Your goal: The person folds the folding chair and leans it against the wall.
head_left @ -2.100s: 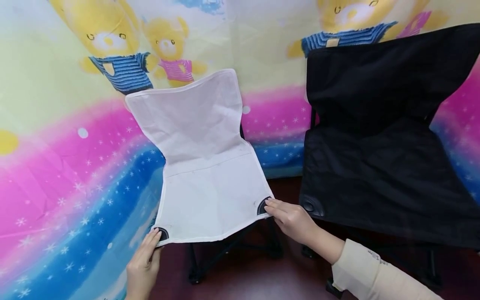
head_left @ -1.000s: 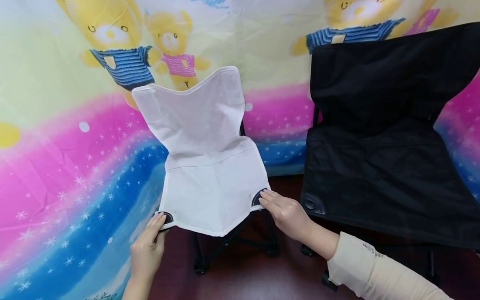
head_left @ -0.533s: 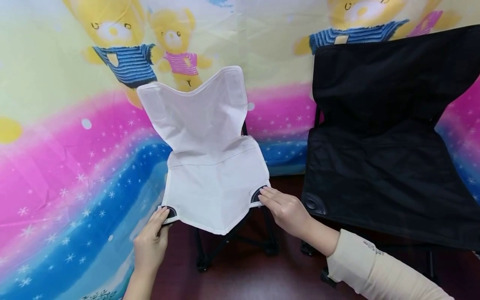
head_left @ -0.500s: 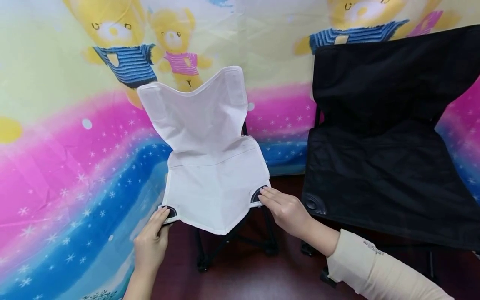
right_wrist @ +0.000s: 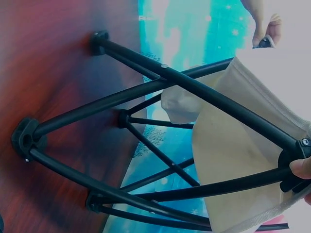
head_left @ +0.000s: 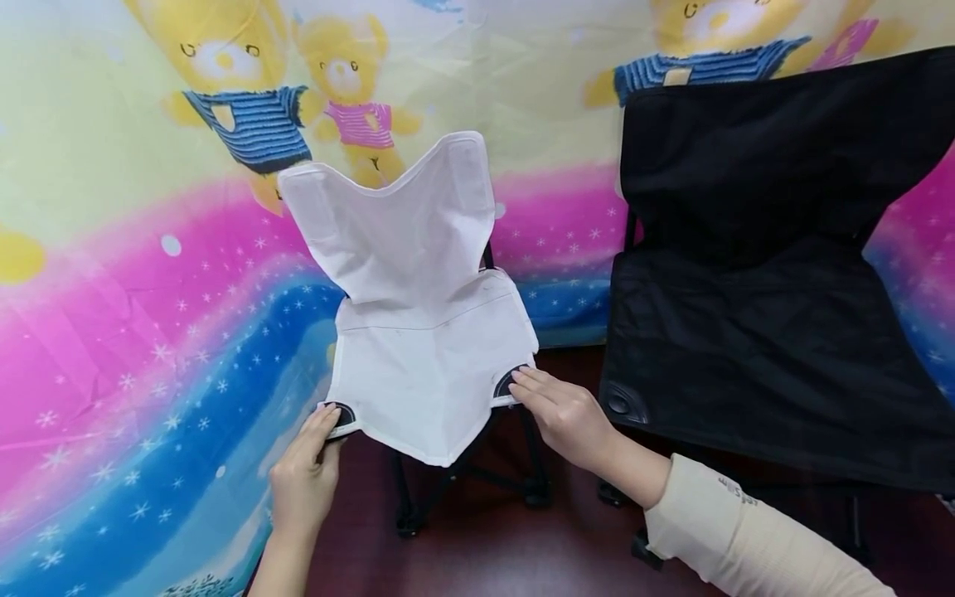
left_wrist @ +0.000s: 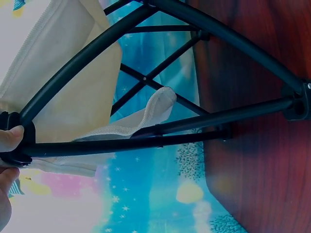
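Observation:
A white folding chair point(head_left: 418, 356) with a fabric seat and back stands left of centre in the head view. My left hand point(head_left: 304, 477) grips its front left corner, fingers on the black corner patch point(head_left: 344, 414). The opposite front corner is pinched by my right hand point(head_left: 567, 414), at another black patch point(head_left: 505, 383). Between them the seat sags into a V. Both wrist views show the thumbs at the plastic corner joints, the left joint point(left_wrist: 22, 136) and the right joint point(right_wrist: 291, 167). Crossed black tubes point(right_wrist: 194, 92) form the frame below the fabric.
A larger black folding chair point(head_left: 753, 332) stands close on the right, near my right forearm. Behind both hangs a backdrop point(head_left: 186, 332) printed with bears, which also runs down the left side. The floor point(head_left: 500, 555) is dark reddish and glossy.
Both hands have moved up and closer together, holding the seat corners. The white chair has narrowed, its seat front now sagging to a point and its back's top edge dipping.

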Tool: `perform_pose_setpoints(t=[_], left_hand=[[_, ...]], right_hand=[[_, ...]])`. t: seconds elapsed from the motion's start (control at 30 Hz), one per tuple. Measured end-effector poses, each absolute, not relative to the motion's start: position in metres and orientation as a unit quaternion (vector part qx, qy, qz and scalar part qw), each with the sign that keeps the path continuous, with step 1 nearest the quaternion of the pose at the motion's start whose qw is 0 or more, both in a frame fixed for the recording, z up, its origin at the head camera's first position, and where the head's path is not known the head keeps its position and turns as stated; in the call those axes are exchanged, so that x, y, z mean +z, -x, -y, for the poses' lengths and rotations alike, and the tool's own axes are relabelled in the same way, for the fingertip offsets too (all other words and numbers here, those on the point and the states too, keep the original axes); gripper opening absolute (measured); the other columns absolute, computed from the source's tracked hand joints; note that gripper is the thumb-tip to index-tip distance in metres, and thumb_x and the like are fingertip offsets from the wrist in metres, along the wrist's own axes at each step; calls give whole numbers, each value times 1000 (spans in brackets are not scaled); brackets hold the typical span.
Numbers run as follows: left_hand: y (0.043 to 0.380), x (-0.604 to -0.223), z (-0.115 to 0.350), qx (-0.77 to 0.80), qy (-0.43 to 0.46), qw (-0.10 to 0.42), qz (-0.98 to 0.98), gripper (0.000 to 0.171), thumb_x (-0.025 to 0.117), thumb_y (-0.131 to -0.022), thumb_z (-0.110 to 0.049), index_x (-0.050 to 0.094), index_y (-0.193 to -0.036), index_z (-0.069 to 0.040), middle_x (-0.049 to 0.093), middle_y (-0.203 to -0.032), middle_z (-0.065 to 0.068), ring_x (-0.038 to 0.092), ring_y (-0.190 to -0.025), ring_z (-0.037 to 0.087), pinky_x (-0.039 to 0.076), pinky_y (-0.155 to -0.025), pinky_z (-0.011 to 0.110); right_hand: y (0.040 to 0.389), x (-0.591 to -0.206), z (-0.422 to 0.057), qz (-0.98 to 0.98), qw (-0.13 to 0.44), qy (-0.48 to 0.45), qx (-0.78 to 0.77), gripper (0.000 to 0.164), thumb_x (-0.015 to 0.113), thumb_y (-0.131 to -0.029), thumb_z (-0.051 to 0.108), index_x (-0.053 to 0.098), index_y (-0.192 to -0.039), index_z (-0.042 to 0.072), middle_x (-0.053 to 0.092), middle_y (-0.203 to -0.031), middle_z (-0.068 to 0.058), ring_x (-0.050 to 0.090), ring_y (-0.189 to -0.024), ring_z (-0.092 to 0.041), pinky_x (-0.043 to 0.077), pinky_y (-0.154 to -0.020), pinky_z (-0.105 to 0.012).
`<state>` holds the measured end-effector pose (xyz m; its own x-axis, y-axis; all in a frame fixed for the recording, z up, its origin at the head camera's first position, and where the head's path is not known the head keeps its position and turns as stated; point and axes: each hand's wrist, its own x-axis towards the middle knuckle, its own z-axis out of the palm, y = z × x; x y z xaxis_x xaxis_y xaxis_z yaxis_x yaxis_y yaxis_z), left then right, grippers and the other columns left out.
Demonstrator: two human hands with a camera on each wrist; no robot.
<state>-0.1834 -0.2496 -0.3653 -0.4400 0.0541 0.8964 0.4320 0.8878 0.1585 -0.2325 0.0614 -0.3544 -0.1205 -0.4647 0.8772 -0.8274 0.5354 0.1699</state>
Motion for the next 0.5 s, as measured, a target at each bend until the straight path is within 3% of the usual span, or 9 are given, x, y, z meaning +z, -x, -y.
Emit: perform_pose_setpoints(t=[0.5], left_hand=[[186, -360, 239, -197, 159, 528, 811, 40, 70, -58, 12, 65, -96, 4, 62, -98, 13, 58, -91, 28, 29, -89, 9]], right_hand=[[231, -348, -58, 719, 503, -435, 201, 38, 31, -93, 6, 66, -87, -4, 64, -89, -16, 60, -86, -24, 48, -72, -31]])
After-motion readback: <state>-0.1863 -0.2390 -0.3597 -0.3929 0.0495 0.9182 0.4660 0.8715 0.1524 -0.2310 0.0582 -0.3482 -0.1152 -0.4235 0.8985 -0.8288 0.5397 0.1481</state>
